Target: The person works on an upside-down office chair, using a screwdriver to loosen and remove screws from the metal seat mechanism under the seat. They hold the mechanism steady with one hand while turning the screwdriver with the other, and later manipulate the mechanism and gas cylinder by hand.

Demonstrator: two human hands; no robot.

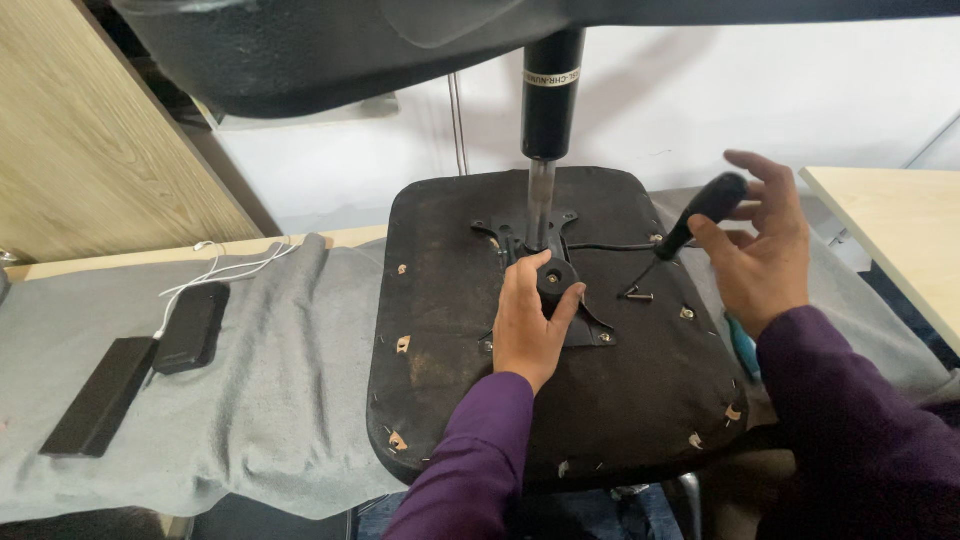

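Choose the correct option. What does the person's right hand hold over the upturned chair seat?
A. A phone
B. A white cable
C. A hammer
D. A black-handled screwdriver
D: the right hand grips a black-handled screwdriver, tip down at a screw on the seat's underside.

left hand (528, 325) flat, fingers curled — right hand (762, 250) raised, fingers half-open, purple sleeves

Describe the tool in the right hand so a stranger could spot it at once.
Find the upturned black chair seat lying on the grey cloth. Over its right half, the right hand grips a screwdriver. It has a fat black handle and a thin shaft slanting down toward a loose screw, unlike the upright gas cylinder beside it.
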